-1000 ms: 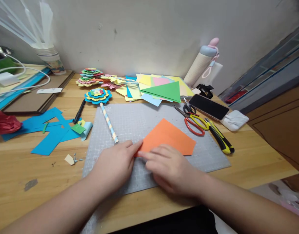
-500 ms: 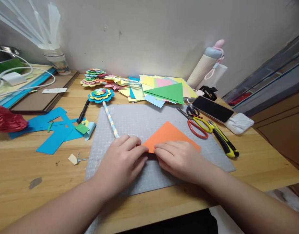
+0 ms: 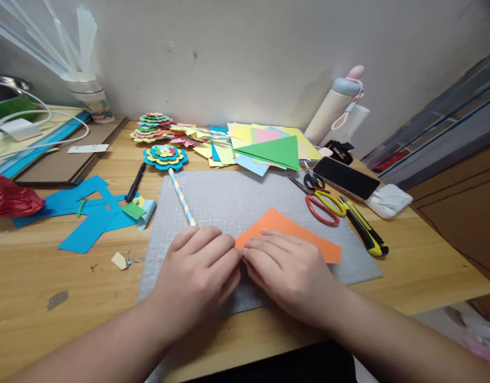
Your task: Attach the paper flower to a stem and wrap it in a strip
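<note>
An orange paper (image 3: pixel 274 226), with one corner pointing toward the wall, is over the grey cutting mat (image 3: pixel 229 197). My left hand (image 3: pixel 202 266) pinches its left end, fingers curled together. Close beside it, my right hand (image 3: pixel 287 271) grips the near edge with fingers pressed together, fingertips meeting those of my left hand. The paper's right corner sticks out past my right hand; its near edge is hidden by my hands. Just beyond my left hand lies a striped paper stick (image 3: pixel 182 197) with a layered paper flower (image 3: pixel 165 157) at its top.
Scissors (image 3: pixel 322 207) and a yellow-black cutter (image 3: pixel 364 229) lie at the right, near a phone (image 3: pixel 346 177). Colored paper sheets (image 3: pixel 268 149) are by the wall. Blue scraps (image 3: pixel 85 226) and a black pen (image 3: pixel 135 182) lie left. A bottle (image 3: pixel 330 109) leans at the back.
Both hands have come together at the near edge and slightly closer to me. The orange paper has turned a little, its right corner now lower and further right.
</note>
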A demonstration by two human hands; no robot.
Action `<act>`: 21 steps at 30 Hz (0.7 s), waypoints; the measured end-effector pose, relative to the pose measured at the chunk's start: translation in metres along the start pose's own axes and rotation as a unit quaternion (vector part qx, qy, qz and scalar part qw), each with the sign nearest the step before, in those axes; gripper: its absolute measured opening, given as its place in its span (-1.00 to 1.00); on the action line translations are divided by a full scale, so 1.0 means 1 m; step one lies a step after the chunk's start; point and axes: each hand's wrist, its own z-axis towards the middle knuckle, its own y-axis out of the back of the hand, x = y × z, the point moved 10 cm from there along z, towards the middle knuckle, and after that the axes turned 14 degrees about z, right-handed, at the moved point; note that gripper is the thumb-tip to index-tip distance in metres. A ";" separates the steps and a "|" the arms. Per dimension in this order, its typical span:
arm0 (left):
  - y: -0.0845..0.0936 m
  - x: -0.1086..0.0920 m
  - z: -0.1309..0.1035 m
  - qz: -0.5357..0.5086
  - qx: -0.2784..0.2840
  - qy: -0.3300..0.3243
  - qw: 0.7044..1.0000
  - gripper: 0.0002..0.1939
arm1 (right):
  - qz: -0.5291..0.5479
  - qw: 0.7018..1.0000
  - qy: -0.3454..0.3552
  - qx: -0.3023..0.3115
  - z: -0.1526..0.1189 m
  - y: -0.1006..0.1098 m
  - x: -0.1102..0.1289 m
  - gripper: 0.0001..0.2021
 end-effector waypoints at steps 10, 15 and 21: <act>0.012 -0.001 -0.001 0.025 -0.084 -0.028 0.996 -0.85 | 0.006 0.998 0.055 0.000 -0.015 0.026 -0.002 -0.87; 0.013 0.014 0.001 0.034 -0.073 0.011 0.997 -0.84 | -0.005 0.999 0.047 -0.016 -0.039 0.046 -0.028 -0.86; 0.021 0.016 0.001 -0.079 -0.081 0.040 0.993 -0.85 | 0.009 0.997 0.079 -0.016 -0.045 0.047 -0.023 -0.78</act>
